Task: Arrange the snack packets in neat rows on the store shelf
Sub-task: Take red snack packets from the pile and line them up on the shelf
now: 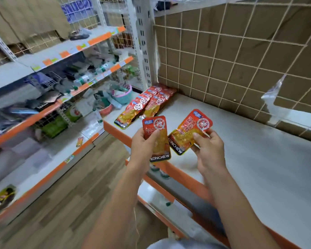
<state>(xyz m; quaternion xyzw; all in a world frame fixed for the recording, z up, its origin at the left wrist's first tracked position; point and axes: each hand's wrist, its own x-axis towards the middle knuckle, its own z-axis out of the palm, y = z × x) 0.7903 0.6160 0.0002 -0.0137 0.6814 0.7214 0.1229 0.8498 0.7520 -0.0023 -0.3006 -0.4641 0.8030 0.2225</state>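
At nine o'clock from our hands we see the neighbouring shelves [48, 58], blurred, with orange edge strips and mixed goods we cannot make out; one small packet [79, 141] lies alone on a lower board at about eight o'clock.

Moving right, a row of snack packets [144, 106] lies overlapping on the white store shelf [250, 159], running from the front edge toward the back corner at eleven o'clock from our hands.

Our left hand [144, 146] comes next, its fingers curled round a red and yellow packet [157, 139] marked KONCHEW, thumb pressed across the front, the packet upright above the shelf's orange front edge.

Just beside it, at three o'clock, our right hand [207, 146] pinches a second packet [190, 131] of the same kind, thumb on its face and fingers behind, the packet tilted with its top toward one o'clock. The two packets nearly touch at their lower corners.

At one o'clock stands the wire grid back panel [241, 51] over brown cardboard, with a scrap of clear plastic [273, 94] hanging on it.
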